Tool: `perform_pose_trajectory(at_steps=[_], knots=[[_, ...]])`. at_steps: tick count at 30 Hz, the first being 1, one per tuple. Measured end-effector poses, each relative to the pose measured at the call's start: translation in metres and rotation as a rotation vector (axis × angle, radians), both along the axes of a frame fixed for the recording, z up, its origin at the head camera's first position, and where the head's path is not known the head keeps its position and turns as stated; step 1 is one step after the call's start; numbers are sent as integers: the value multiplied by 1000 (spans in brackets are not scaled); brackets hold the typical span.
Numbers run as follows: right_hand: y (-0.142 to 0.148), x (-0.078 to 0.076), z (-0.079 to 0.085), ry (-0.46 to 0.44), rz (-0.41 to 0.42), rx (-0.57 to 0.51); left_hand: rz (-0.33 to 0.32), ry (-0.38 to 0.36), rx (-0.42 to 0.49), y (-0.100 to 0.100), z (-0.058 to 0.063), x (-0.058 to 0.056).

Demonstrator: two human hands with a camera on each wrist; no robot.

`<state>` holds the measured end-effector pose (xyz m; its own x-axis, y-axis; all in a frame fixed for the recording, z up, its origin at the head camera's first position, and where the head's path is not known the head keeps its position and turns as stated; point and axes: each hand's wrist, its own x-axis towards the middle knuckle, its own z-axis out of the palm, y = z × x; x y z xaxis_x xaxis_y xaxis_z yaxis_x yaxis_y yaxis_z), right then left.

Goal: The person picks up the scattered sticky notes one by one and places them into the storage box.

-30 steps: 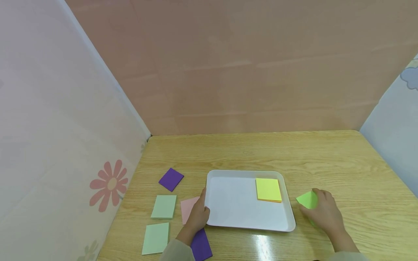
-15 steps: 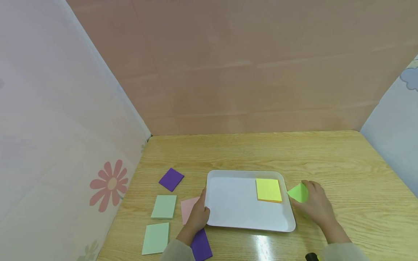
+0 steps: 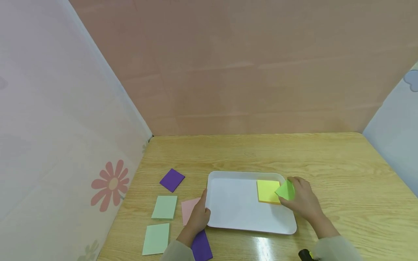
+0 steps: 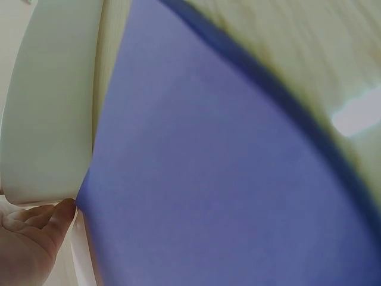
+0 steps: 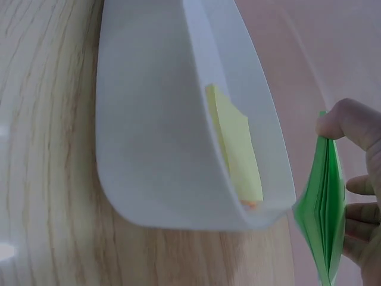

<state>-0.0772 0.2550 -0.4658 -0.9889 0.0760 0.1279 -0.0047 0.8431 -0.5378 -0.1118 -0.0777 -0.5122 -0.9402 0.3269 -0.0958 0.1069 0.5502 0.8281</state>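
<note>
My right hand [image 3: 305,199] pinches a bright green sticky-note pad [image 3: 286,190] between thumb and fingers, over the right end of the white tray [image 3: 235,210]. In the right wrist view the green pad [image 5: 324,205] is seen edge-on, its sheets fanning slightly apart. In the tray's back right corner lies a yellow sticky-note pad [image 3: 267,191] with an orange edge beneath it; the green pad overlaps it in the head view. My left hand [image 3: 197,219] rests against the tray's left side, index finger stretched along it. In the left wrist view its fingertips [image 4: 66,208] are at the tray wall.
Left of the tray lie a purple pad [image 3: 172,180], two pale green pads [image 3: 164,207] and a pink pad [image 3: 188,208] partly under my left hand. A larger purple piece [image 3: 201,247] lies near my left wrist. Walls border the wooden table [image 3: 254,152] at back and sides.
My right hand has carried the green pad leftward, from the table right of the tray to above the tray's right end. The left hand has stayed at the tray's left side.
</note>
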Motion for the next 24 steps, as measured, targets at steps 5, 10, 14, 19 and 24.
perform_pose_trajectory(at_steps=[5, 10, 14, 19, 24], knots=[[-9, -7, 2, 20, 61, 27, 0, 27, -11, 0, 0, 0], [-15, -13, -3, 36, 93, 38, -1, 60, -27, 0, -3, 0], [-19, -17, -7, 31, 111, 25, -9, 72, -22, 0, -3, -1], [-22, -19, -11, 21, 142, 29, -16, 87, -36, 0, -4, 0], [-23, -21, -15, 23, 166, 43, -18, 84, -33, 0, -5, -1]])
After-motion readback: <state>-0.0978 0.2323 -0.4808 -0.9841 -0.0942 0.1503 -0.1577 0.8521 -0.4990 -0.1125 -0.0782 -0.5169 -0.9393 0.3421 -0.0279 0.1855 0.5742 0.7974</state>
